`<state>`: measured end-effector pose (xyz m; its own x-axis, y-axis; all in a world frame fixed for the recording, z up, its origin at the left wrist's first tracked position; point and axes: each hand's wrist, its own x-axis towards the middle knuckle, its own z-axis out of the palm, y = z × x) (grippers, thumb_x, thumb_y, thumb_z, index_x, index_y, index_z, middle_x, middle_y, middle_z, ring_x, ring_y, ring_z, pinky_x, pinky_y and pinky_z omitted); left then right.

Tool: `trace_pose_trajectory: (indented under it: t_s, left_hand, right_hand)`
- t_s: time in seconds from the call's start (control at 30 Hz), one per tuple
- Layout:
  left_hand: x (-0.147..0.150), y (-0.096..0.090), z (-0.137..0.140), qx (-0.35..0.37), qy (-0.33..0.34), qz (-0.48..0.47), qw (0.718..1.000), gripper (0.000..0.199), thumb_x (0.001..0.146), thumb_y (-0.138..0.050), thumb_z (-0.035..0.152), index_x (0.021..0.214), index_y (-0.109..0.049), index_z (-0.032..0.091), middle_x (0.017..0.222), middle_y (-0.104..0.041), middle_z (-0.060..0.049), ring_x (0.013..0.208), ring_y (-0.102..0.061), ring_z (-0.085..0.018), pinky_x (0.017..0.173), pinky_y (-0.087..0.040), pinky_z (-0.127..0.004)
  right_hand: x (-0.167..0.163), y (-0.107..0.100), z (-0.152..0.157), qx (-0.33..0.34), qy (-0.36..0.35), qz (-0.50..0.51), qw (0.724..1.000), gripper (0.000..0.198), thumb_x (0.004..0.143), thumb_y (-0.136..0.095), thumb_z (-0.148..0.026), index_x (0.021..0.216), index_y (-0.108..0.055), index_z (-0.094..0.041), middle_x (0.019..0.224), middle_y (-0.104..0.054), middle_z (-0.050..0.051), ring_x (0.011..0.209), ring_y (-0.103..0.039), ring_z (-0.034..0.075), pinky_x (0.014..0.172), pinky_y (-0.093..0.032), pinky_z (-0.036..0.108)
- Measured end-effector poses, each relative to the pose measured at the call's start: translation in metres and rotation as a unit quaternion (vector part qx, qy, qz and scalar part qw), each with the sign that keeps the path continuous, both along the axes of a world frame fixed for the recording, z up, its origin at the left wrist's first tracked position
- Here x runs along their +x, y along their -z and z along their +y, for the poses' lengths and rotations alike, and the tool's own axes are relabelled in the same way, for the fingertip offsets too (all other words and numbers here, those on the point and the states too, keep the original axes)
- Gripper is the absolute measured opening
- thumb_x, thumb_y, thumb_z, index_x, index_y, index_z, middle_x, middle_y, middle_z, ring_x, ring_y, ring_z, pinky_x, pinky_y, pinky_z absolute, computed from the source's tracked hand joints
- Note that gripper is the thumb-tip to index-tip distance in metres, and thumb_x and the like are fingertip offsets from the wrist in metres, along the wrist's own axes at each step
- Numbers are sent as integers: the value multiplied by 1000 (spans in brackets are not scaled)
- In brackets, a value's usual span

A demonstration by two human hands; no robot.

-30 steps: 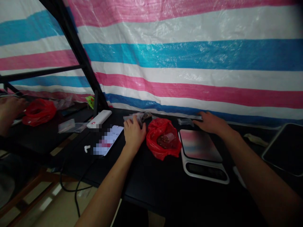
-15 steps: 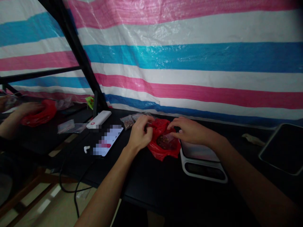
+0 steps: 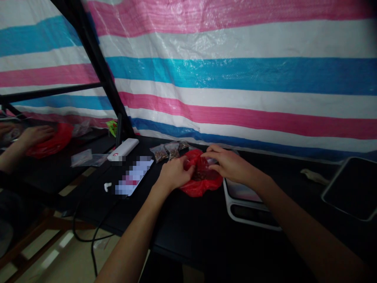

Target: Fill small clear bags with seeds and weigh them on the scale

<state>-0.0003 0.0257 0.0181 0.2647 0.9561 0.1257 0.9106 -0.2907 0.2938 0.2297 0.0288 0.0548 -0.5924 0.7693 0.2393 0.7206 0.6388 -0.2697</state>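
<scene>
the crumpled red plastic bag (image 3: pixel 196 188) seems limp, best held by its rim; whether left hand (image 3: pixel 174 173) or right hand (image 3: pixel 229 163) grips, i cannot tell.

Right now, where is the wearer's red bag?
Near the head view's centre, between the left hand and right hand, the red bag sits just left of the scale.

The black table (image 3: pixel 188 224) bears a red bag (image 3: pixel 196 189), a scale (image 3: pixel 243 192), small filled bags (image 3: pixel 172 148), a phone (image 3: pixel 135 177) and an earbud (image 3: pixel 107 186).
</scene>
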Motion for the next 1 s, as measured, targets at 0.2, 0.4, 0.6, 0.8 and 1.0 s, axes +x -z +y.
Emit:
trace_pose_trajectory:
  t_s: [0.2, 0.4, 0.6, 0.8, 1.0]
  left_hand:
    - [1, 0, 1, 108, -26, -46, 993, 44, 96, -54, 59, 120, -65, 23, 116, -75, -10, 112, -69, -29, 97, -51, -38]
    - [-3, 6, 4, 14, -44, 37, 998, 48, 97, -47, 64, 97, -73, 24, 97, -78, -11, 94, -74, -31, 84, -53, -39]
    - [-4, 4, 3, 66, -77, 44, 994, 29, 94, -57, 47, 93, -72, 23, 104, -75, -12, 104, -69, -32, 90, -53, -42]
    - [-7, 6, 7, 135, -54, 30, 989, 18, 86, -60, 19, 101, -70, 22, 109, -69, -13, 112, -60, -35, 94, -49, -48]
    - [-17, -3, 8, 179, -93, 3, 979, 11, 84, -60, 18, 93, -66, 22, 102, -67, -12, 108, -59, -35, 91, -48, -47]
  right_hand:
    - [32, 0, 15, 17, 184, 28, 982, 19, 95, -65, -37, 107, -70, -23, 107, -75, 6, 97, -70, 26, 83, -50, 36]
    - [60, 11, 26, -92, 178, -76, 977, 17, 93, -64, -36, 90, -76, -25, 103, -79, 5, 94, -71, 25, 80, -49, 34]
    - [35, -22, 1, 7, 146, -77, 986, 18, 93, -63, -37, 98, -74, -23, 109, -74, 8, 97, -68, 26, 85, -47, 36]
    - [-29, -11, -41, -101, -105, -73, 987, 49, 76, -82, -28, 123, -69, -23, 126, -71, 10, 120, -60, 30, 104, -42, 42]
    - [-23, -5, -28, -41, -77, -78, 993, 25, 78, -62, -6, 86, -75, -26, 100, -75, 2, 106, -63, 24, 107, -37, 42]
